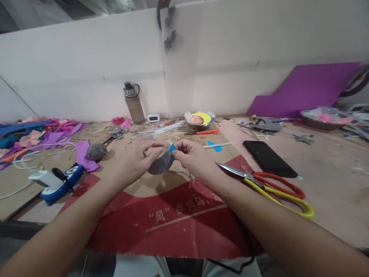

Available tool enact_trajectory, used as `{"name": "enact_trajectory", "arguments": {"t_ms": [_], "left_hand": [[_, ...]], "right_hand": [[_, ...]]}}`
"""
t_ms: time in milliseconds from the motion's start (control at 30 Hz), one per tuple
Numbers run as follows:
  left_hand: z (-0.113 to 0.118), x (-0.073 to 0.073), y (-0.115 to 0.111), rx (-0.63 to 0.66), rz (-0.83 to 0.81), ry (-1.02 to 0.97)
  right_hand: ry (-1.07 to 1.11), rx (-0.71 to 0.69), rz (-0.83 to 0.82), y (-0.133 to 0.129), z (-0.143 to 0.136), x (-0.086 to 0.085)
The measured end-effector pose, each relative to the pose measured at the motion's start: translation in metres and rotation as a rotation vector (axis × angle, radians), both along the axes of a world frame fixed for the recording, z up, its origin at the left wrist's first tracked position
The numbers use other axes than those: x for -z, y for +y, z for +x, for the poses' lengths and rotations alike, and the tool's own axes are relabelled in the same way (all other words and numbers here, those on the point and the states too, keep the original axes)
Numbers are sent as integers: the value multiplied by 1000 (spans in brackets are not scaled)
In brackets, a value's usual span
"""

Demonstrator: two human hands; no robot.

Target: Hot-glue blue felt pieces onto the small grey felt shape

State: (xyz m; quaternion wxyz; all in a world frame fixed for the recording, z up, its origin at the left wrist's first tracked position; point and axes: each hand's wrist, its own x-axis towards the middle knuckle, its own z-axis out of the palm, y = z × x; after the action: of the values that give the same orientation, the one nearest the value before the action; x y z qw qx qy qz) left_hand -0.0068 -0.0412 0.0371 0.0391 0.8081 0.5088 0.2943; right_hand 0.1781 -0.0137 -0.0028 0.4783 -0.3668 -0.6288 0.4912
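Observation:
Close together over the cardboard, my two hands work at a grey, rounded piece (160,163) that has a streaky, yarn-like surface. My left hand (140,156) has thumb and fingers closed at its upper left edge. Pinched between the thumb and forefinger of my right hand (191,154) is a small blue piece (172,148), right at the upper right edge of the grey piece. A grey strand (183,174) trails below the right hand. The fingers partly cover where the two pieces meet.
Red-and-yellow-handled scissors (265,184) and a black phone (269,158) lie to the right. A grey yarn ball (96,151), felt scraps (54,136) and a blue power strip (62,184) sit left. A bottle (135,105), a bowl (198,125) and an orange-handled tool (207,132) are behind.

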Motion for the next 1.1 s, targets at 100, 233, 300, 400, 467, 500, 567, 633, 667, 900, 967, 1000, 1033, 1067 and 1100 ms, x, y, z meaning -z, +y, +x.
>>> {"name": "enact_trajectory", "arguments": {"t_ms": [100,233,300,400,467,500,567,633,667,900,967,1000,1033,1067,1100], "left_hand": [[9,2,13,33,-237,-170],[14,9,23,96,-472,-438],[16,9,24,112,-534,-499],[20,1,22,61,-516,-458],[24,-6,20,15,-438,-352],[26,-8,20,-1,-403,-318],[29,-8,21,15,-426,-328],[30,-3,24,71,-561,-463],[31,0,25,99,-638,-564],[26,18,31,10,-740,-955],[22,21,31,1,-722,-1021],[20,22,31,7,-713,-1048],[18,23,31,19,-703,-1072],[17,24,31,32,-695,-1088],[16,25,31,45,-687,-1102]], "right_hand": [[-58,-10,72,0,3,-2],[-162,44,152,2,10,-5],[-195,59,179,5,13,-6],[-227,54,206,9,15,-5],[-273,59,234,11,16,-4],[-295,66,254,11,16,-4],[-310,83,282,12,17,-4],[-295,94,281,14,18,-5],[-283,92,275,15,19,-6],[-206,62,273,21,26,-9],[-228,94,283,21,27,-8],[-238,105,290,21,26,-7],[-244,113,302,21,26,-6],[-245,122,317,20,25,-5],[-243,132,335,19,24,-4]]}}
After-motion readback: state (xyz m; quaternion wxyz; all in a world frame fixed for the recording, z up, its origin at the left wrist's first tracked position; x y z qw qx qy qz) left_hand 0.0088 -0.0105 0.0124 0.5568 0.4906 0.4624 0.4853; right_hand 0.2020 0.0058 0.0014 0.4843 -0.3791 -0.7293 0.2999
